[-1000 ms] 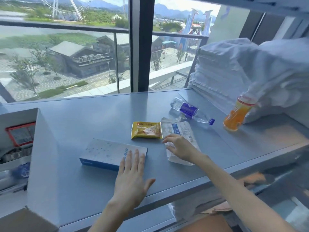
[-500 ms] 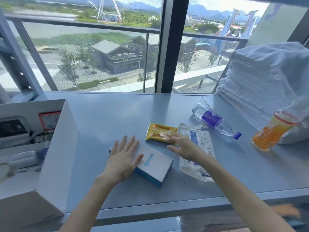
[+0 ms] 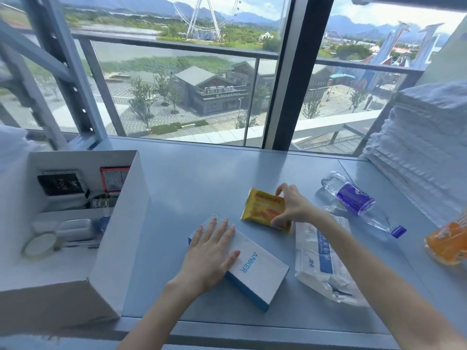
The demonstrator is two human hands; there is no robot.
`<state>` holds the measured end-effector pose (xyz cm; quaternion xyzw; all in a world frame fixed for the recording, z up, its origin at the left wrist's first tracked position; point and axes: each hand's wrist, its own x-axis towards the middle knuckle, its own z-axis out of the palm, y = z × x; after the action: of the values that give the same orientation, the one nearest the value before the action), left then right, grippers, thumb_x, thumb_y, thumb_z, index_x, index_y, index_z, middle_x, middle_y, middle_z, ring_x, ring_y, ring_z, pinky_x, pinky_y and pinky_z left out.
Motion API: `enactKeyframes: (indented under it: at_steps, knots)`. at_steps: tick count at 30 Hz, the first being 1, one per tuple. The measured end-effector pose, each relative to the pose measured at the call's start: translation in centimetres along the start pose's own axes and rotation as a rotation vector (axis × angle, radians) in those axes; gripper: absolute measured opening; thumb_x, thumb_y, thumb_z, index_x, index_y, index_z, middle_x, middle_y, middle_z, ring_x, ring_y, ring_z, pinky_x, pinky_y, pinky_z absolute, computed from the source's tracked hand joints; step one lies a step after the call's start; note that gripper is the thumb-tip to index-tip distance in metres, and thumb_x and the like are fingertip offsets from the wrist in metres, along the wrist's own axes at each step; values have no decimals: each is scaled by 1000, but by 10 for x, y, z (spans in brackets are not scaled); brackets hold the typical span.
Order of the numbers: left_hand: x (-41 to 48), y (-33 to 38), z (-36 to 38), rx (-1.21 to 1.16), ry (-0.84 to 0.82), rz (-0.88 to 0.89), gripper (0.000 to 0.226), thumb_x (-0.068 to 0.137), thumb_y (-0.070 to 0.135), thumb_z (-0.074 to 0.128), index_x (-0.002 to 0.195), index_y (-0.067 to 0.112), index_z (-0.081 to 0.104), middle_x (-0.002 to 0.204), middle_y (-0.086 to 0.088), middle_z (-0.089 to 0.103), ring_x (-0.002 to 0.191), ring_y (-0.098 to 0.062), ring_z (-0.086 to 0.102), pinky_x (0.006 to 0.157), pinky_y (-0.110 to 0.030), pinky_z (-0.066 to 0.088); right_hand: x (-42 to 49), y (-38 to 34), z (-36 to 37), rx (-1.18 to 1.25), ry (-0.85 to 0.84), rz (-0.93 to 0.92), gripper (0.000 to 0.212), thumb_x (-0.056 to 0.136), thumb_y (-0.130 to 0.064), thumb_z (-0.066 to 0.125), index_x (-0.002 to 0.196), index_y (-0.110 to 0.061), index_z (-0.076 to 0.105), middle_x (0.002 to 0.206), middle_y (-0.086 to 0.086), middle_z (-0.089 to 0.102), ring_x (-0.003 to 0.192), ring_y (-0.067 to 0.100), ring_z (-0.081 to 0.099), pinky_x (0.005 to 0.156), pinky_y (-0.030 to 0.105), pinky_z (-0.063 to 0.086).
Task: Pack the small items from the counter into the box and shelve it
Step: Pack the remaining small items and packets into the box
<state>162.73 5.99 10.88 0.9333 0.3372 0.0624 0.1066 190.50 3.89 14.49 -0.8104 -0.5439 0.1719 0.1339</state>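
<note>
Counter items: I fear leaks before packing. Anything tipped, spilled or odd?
The water bottle lies on its side beside the towel stack, cap on; the orange drink bottle at the right edge looks tilted too. No spill shows on the counter.

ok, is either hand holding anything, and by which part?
Right hand pinches the yellow snack packet by its right end, thumb against fingers. Left hand lies flat on the Anker box, gripping nothing.

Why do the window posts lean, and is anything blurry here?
Head view: the wide-angle lens tilts the window posts outward; daylight through the glass lights the counter softly; the orange bottle and the tape roll near the edges smear, while the ANKER box reads sharp.
</note>
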Motion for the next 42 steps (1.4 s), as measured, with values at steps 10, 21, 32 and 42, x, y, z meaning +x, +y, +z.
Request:
enactKeyframes:
  at_steps: [10,21,32,42]
  knots:
    - [-25,30,-115,-74,611,82,76,77,36,69,140,13,35,142,-11,42,122,-28,49,83,-37,52,-61,-99,-64,154,249,-685,38,61,-44,76,88,-40,50,90,-16,50,81,5,53,60,9,47]
    - [-75,-98,-209,-147,658,-141,24,72,24,77,95,21,69,74,10,62,58,8,44,57,-12,34,-49,-262,-57,95,112,-888,17,83,-22,66,99,-22,65,91,-20,58,81,5,60,70,14,51]
    - [-56,-266,-237,106,349,-226,21,75,24,75,96,23,74,82,6,60,77,-14,51,68,-30,44,35,-401,21,-158,96,-756,19,85,-20,64,103,-13,68,97,4,68,78,16,59,61,24,46]
    - [-26,-318,-211,421,62,-177,9,82,23,61,89,22,56,86,1,52,90,-20,50,85,-36,43,72,-420,79,-283,55,-550,12,81,-22,66,87,-15,59,91,7,63,79,26,60,67,36,50]
